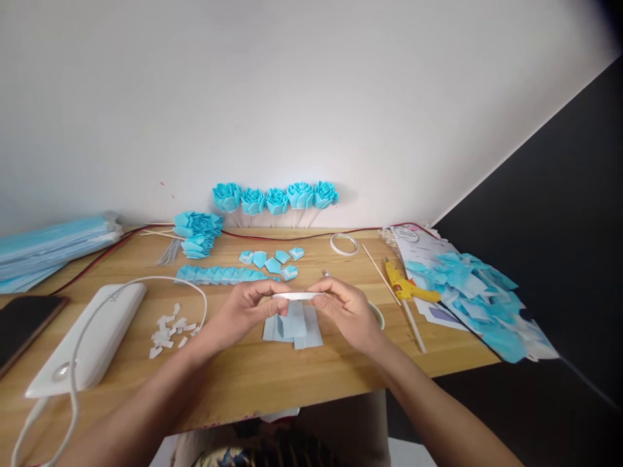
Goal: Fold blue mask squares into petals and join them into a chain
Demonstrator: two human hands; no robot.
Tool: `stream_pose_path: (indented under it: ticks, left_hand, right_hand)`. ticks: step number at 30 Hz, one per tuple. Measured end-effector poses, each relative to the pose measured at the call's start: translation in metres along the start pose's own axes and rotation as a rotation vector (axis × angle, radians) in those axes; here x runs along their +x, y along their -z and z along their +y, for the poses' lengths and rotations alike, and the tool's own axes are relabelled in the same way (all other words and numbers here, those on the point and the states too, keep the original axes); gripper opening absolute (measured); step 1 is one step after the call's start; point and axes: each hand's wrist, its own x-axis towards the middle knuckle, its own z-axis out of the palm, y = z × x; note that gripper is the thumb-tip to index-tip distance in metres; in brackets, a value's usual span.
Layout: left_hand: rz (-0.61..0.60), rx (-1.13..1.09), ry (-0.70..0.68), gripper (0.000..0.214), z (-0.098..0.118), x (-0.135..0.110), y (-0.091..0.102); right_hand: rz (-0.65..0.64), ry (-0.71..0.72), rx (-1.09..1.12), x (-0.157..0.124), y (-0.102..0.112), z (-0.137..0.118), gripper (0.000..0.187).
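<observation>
A thin white strip-shaped piece [298, 296], seen nearly edge-on, spans the gap between my hands above the table. My left hand [246, 308] pinches its left end between thumb and fingers. At the right end, my right hand [348, 311] grips it the same way. Whether it is folded cloth or something stiffer, I cannot tell. Below lie pale blue fabric pieces [294, 331], partly overlapping and partly hidden by my fingers. Just beyond my hands are a row of overlapping blue folded petals [221, 275] and several loose folded petals [273, 264].
Finished blue flowers [277, 201] on sticks lean against the wall, with more flowers [197, 227] lying left. White scraps [168, 332], a power bank [92, 337] and a phone [29, 324] are left. A yellow glue gun [409, 285], a white ring [344, 244] and piled blue pieces [472, 292] are right.
</observation>
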Motion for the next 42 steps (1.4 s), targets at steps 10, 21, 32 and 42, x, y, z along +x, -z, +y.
stream_pose_path:
  ticks: [10, 21, 32, 42]
  left_hand:
    - [0.024, 0.225, -0.177, 0.014, -0.004, 0.001, 0.003]
    - [0.121, 0.452, -0.279, 0.013, -0.002, -0.001, -0.008]
    - [0.092, 0.607, -0.375, 0.05, -0.008, -0.001, -0.007]
    - [0.214, 0.713, -0.269, 0.037, -0.015, 0.002, -0.004]
  right_hand:
    - [-0.142, 0.094, -0.049, 0.001, 0.009, -0.002, 0.022]
    - [-0.13, 0.16, -0.156, 0.004, 0.005, -0.009, 0.014]
    - [-0.079, 0.244, -0.292, 0.005, 0.006, -0.006, 0.014]
    - [0.017, 0.125, -0.894, 0.027, 0.086, 0.065, 0.03]
